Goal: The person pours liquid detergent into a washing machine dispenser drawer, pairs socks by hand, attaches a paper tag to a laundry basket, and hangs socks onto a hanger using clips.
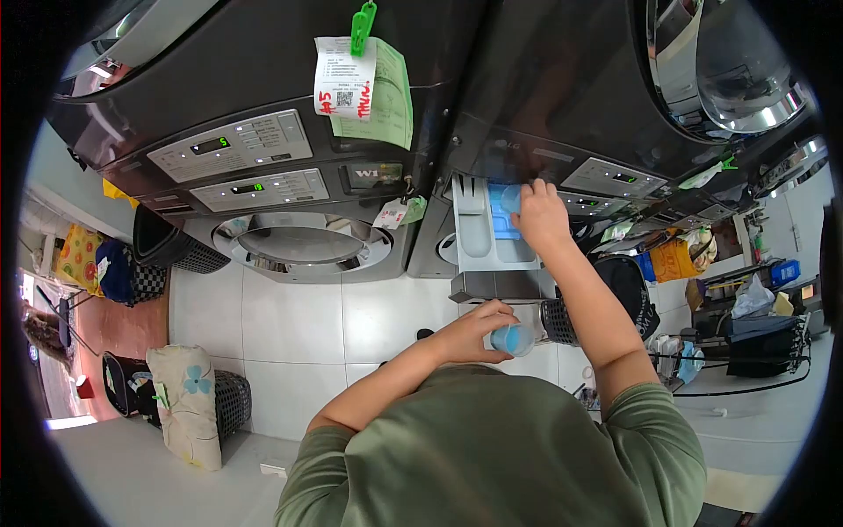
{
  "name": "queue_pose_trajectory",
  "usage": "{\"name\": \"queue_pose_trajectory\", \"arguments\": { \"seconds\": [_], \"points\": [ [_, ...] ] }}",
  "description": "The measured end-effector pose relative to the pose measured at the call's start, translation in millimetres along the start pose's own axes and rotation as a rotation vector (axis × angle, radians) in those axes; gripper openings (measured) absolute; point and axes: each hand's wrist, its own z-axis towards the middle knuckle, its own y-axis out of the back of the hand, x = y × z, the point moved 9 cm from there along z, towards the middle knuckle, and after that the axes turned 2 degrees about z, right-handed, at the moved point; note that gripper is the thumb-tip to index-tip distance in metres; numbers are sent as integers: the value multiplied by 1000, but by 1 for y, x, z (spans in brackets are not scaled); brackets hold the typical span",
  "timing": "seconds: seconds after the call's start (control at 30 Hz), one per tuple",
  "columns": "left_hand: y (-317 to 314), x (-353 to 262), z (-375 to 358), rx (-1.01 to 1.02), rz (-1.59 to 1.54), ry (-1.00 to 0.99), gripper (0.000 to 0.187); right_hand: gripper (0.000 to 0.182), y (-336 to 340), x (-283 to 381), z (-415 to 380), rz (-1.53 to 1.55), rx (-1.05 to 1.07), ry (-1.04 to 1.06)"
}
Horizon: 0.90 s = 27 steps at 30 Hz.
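Observation:
My left hand (479, 334) is closed round a small clear cup (513, 340) with blue liquid in it, just in front of the pulled-out detergent drawer (475, 235). Over the drawer's right side, my right hand (539, 214) pinches another clear cup (511, 198), partly hidden by the fingers, above the blue compartment (503, 224). The drawer is grey, with a dark front panel (502, 285), and belongs to the dark washing machine on the right.
A second front-loading washer (303, 244) stands to the left, with papers (363, 88) clipped above it. A black basket (558, 321) is close to the drawer's right. A cushion (186, 404) leans on another basket (233, 402) at the lower left.

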Motion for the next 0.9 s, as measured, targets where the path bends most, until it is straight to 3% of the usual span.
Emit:
{"name": "queue_pose_trajectory", "arguments": {
  "seconds": [0.17,0.27,0.4,0.5,0.67,0.8,0.9],
  "points": [
    [0,1,1,-14,4,2,57,47,6,1,-11,44,-115,76],
    [9,2,7,-38,-4,-3,57,49,17,-29,-16,502,-225,-72],
    [27,5,23,-67,20,0,57,51,-38,-47,-34,1706,58,-453],
    [39,14,37,-94,33,-33,57,50,-42,-42,-41,2153,177,-387],
    [66,32,66,-156,87,-70,58,55,-28,-47,-64,2510,18,-194],
    [85,43,88,-187,149,-72,57,66,-33,-51,-90,2458,-9,-173],
    [99,57,102,-231,220,-95,57,64,-57,-56,-103,2367,36,-203]
  ]
}}
